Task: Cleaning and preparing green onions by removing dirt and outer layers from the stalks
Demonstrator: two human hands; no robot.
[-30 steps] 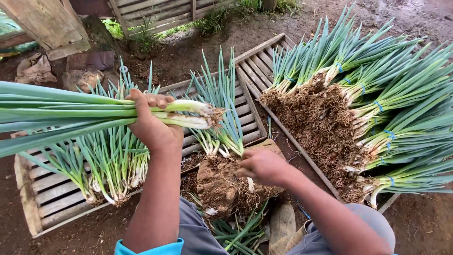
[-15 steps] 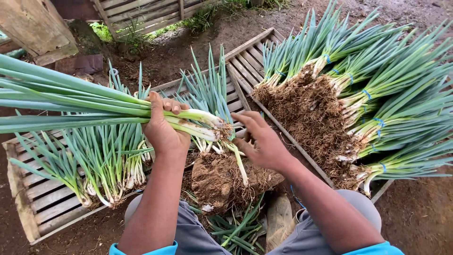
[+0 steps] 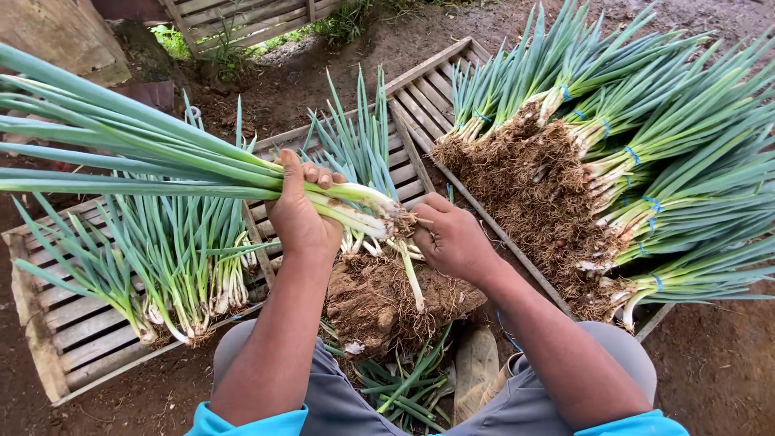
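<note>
The left hand (image 3: pixel 300 211) is clenched around a bunch of green onions (image 3: pixel 161 161), gripping it near the white stem bases; the green leaves extend toward the left. The right hand (image 3: pixel 454 238) has its fingers (image 3: pixel 428 230) closed on the root end of this bunch, pinching at the white bases. The bunch is held above a pile of soil and trimmed roots (image 3: pixel 379 299) lying between the person's knees. Behind the hands, a slatted wooden pallet (image 3: pixel 81 339) carries cleaned onions (image 3: pixel 178 266) at its near left edge. A second pallet (image 3: pixel 428 89) to the right carries tied bundles (image 3: pixel 646 161) with roots and soil attached.
</note>
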